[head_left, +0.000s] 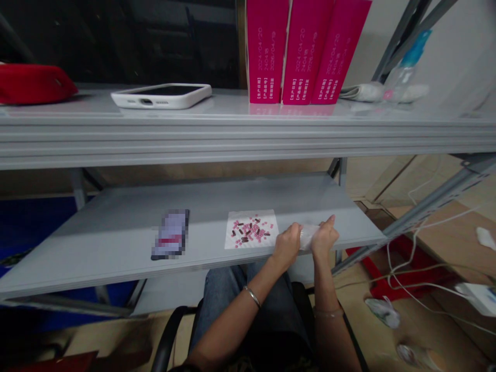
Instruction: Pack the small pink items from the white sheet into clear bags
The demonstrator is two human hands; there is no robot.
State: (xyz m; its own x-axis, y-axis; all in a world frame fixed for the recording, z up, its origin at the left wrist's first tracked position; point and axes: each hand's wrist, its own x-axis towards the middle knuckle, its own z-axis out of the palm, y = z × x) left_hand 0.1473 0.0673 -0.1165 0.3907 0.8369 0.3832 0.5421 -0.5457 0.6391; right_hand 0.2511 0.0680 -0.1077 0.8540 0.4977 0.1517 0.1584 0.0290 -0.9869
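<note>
Left hand: gripped left side of translucent plastic
Right hand: gripped its right side
Plastic: was right of white sheet, over lower shelf
Pills: lay scattered on sheet

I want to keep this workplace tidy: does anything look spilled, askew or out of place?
Mainly the floor at right: white cables straggle across a red container, and a crumpled plastic bag lies nearby, looking untidy. The pills are scattered, but apparently all on a white sheet.
</note>
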